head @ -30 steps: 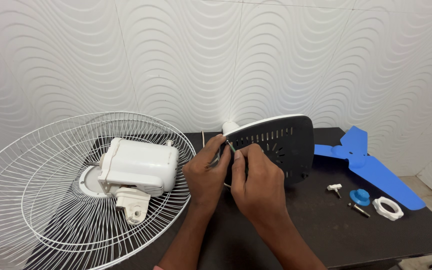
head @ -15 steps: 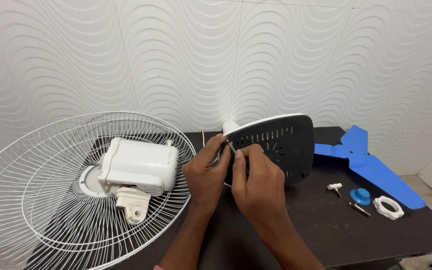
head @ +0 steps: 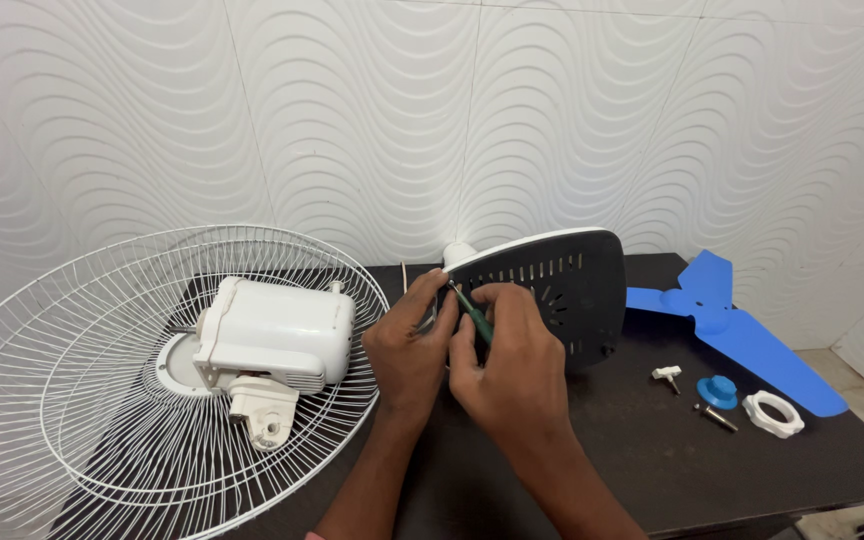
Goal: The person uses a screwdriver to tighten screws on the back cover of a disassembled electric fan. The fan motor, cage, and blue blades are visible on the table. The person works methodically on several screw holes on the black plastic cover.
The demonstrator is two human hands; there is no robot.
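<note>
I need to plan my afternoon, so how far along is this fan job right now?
Looks done: the blue blade, blue cap, white ring nut and a bolt lie loose on the table; the motor housing sits on the wire guard. In hand: the right hand works a green screwdriver at the dark base, steadied by the left hand. Left: everything remains apart.

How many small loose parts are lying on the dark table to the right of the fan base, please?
4: a white knob nearest the base, a blue cap, a metal bolt in front of it, and a white ring nut farthest right. Others may be hidden behind the base.
</note>
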